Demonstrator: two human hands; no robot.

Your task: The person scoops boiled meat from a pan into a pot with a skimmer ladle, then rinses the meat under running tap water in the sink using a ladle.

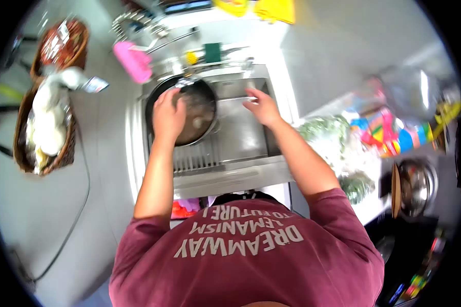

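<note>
A dark round pan (206, 88) sits in the left part of the steel sink (246, 138), with cloudy liquid and a small pale lump in it. My left hand (169, 116) is over the pan's left side, its thumb apart from the fingers, with no held object visible. Above the right side of the basin, my right hand (262, 107) points leftward. Its thumb and fingers are parted and nothing shows between them. Blur hides whether either hand touches anything.
Behind the sink are a coiled spring faucet (133, 23), a pink bottle-like item (134, 61) and a green scrub pad (212, 52). Wicker baskets (69, 148) stand on the left. Bagged greens (322, 130), colourful packaging (394, 134) and a metal pot (417, 187) are on the right.
</note>
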